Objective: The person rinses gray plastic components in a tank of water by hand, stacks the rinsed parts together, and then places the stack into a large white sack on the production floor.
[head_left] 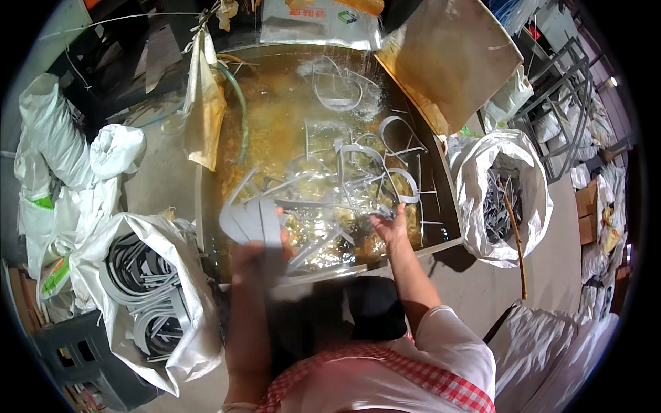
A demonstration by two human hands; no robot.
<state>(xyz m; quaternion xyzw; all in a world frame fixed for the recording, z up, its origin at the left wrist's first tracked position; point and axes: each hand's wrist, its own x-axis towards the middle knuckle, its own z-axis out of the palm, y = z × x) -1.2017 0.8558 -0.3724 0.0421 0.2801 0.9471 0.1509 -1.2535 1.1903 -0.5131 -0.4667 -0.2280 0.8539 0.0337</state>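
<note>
My left hand [260,256], blurred by motion, is closed around a stack of wide, curved grey plastic strips [251,219] at the near left of a water-filled tub [446,206]. Fingers apart, my right hand [392,226] reaches over the tub's near right part. Its fingertips are right by a curved grey strip [407,198]; whether they touch it I cannot tell. Between and beyond the hands, several thin grey plastic pieces [361,150] lie tangled in the murky, brownish water. A further looped piece [337,104] is at the far end, where water splashes.
On the left stands a white woven sack [196,344] of curved grey strips; on the right, another sack [537,237] holds thin grey scraps and a stick [515,241]. A brown board [451,58] leans at the far right edge. A green hose [241,110] hangs into the tub.
</note>
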